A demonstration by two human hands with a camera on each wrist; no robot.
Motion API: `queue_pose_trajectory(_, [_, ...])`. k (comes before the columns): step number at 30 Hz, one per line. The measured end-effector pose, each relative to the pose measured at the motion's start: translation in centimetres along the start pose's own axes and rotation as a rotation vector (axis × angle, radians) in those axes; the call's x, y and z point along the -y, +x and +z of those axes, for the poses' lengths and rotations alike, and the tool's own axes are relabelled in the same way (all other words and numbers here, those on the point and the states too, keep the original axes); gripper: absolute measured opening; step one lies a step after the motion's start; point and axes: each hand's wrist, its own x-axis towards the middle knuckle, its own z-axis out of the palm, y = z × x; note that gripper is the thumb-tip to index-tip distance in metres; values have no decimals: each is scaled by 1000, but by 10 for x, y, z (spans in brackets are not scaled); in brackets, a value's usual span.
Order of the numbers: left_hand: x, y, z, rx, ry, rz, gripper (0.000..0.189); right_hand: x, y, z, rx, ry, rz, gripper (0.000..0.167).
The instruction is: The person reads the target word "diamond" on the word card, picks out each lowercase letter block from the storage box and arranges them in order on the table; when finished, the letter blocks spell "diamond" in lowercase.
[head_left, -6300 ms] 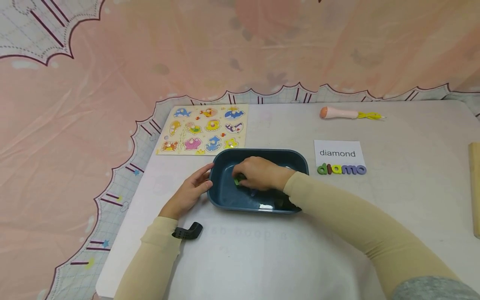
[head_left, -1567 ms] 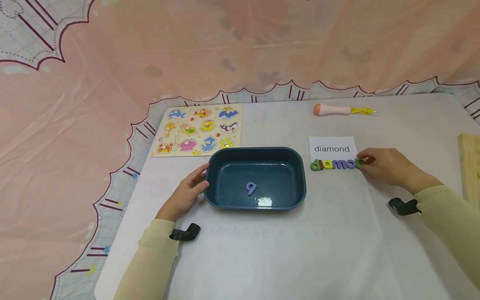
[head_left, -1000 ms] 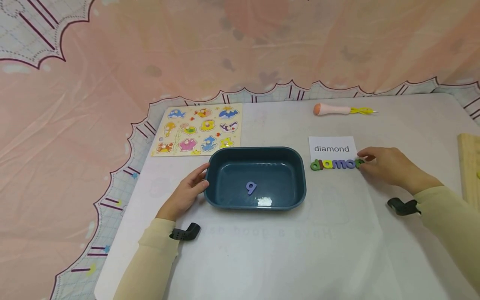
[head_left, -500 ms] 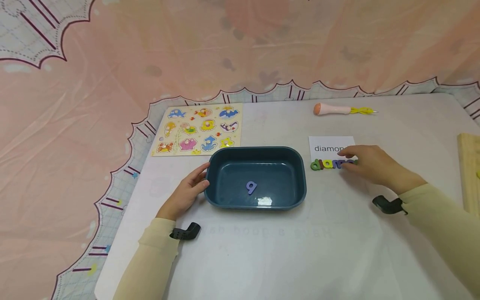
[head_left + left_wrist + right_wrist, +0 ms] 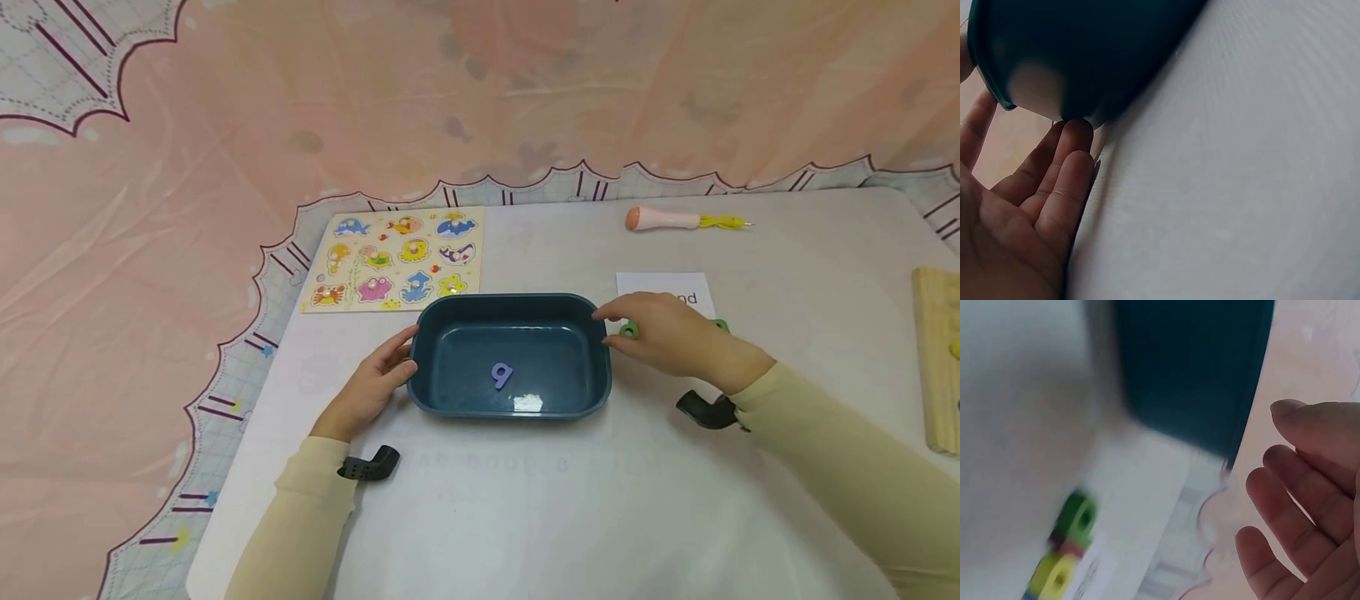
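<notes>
A dark blue tray [image 5: 465, 400] stands mid-table with one purple letter [image 5: 502, 376] in it. My left hand [image 5: 367, 387] touches the tray's left end, and the left wrist view shows relaxed fingers [image 5: 1069, 187] against its outer side. At the right end, my right hand [image 5: 667, 337] holds nothing; its fingers [image 5: 1282, 512] are spread and relaxed in the right wrist view. Behind it lies a white word card [image 5: 660, 283], partly covered. Of the letter row below the card, a green d [image 5: 628, 330] and a green end letter [image 5: 722, 325] show; my hand hides the others.
A peg puzzle board [image 5: 393, 258] with sea animals lies behind the tray on the left. A pink-handled stick [image 5: 671, 218] with yellow cord wound near its metal tip lies at the back. A wooden board [image 5: 933, 358] sits at the right edge.
My right hand has let go of the green letter at the row's right end and moved left to the tray. The left hand has stayed at the tray's left end.
</notes>
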Motion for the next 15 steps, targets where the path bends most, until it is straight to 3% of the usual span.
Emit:
queue_pose_trajectory(9, [-2,-1,0,4,17,3,63,34,28,21,38,4,-163,33])
queue_pose_trajectory(15, [-2,-1,0,5,8,12,63,48,38,36,88,-3,-183,33])
